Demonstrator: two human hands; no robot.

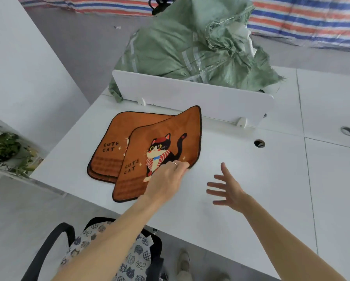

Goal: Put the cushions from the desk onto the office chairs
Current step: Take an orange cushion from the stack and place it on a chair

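Several flat, square orange cushions (109,151), dark-edged with rounded corners and a printed cat, lie stacked on the smooth white desk (251,179). The left hand (168,177) pinches the right edge of the top cushion (162,138), which sits askew over the stack. The right hand (229,189) hovers above the desk, fingers spread, holding nothing. Behind the white divider (190,94) slumps a crumpled green woven sack (180,43), its contents hidden. Below the desk edge, a black office chair (48,250) carries a cat-patterned cushion (133,258).
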